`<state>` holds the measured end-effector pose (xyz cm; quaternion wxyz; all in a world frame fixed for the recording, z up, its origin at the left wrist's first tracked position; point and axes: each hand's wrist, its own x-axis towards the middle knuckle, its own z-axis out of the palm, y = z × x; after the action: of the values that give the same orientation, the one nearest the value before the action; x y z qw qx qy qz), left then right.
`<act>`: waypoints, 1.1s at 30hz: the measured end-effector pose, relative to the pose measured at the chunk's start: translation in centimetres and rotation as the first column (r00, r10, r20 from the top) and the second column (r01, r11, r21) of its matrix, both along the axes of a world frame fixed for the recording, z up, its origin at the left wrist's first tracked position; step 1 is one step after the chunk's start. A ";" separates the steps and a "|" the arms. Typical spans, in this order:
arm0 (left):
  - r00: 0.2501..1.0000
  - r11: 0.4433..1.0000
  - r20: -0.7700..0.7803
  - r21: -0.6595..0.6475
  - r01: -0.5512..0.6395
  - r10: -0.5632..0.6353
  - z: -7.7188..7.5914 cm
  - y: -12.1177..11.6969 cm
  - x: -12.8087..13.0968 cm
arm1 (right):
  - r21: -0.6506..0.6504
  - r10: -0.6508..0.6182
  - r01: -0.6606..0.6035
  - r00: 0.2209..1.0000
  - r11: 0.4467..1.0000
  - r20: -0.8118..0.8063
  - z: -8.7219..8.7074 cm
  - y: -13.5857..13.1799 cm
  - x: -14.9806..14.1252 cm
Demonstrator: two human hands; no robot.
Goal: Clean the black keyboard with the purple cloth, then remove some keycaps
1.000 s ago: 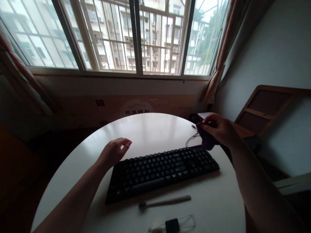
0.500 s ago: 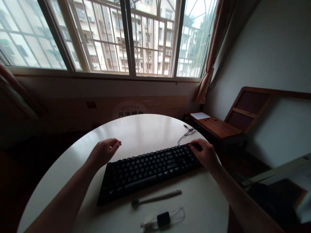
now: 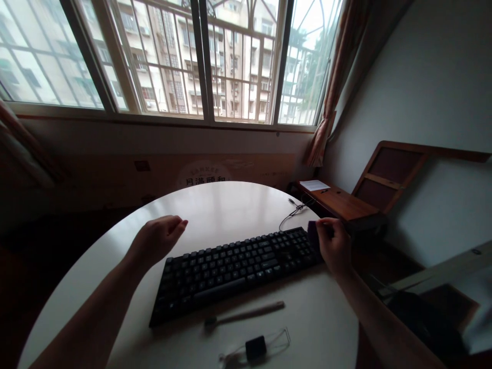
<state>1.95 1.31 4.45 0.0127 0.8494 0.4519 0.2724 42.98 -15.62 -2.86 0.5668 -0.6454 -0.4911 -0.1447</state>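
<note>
A black keyboard (image 3: 238, 271) lies slanted across the white round table (image 3: 230, 205). My left hand (image 3: 159, 238) hovers above its upper left corner, fingers curled in and thumb against them; nothing shows in it. At the right end, my right hand (image 3: 333, 241) pinches a small dark purple cloth or pad (image 3: 314, 234) beside the number keys. Below the keyboard lies a thin brush (image 3: 246, 313) with a pale handle and dark head. Nearer to me is a wire keycap puller (image 3: 255, 348) with a black square body.
The keyboard's cable (image 3: 298, 207) lies coiled by the table's far right edge. Beyond that edge stands a wooden chair (image 3: 346, 202) with papers (image 3: 314, 185) on it. A barred window (image 3: 238, 66) and a curtain (image 3: 325, 123) are behind.
My right hand has moved right and up off the keyboard's top right corner, so the purple piece now shows upright. My left hand's fingers have curled tighter as it shifted slightly left.
</note>
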 end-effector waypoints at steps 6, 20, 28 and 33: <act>0.962 0.968 -0.118 -0.085 0.237 -0.246 -1.8 0.2 1.4 | 0.103 -0.049 0.094 0.925 0.990 -0.378 -1.5 1.7 3.4; 0.984 0.979 -0.007 -0.102 0.177 -0.178 -2.2 0.8 1.0 | 0.099 -0.041 0.058 0.984 0.993 -0.171 -0.2 0.0 1.3; 0.962 0.958 -0.047 -0.116 0.262 -0.269 -2.9 -0.4 2.6 | -0.414 0.627 -0.529 0.766 0.741 0.144 -0.1 0.0 -3.7; 0.949 0.948 -0.051 -0.078 0.308 -0.312 -2.8 -1.6 3.5 | -0.480 0.643 -0.495 0.735 0.724 0.213 0.1 -0.3 -3.9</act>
<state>5.43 -0.26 1.62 0.0703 0.9171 0.3219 0.2244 39.13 -15.91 -2.73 0.3406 -0.5201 -0.7829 0.0240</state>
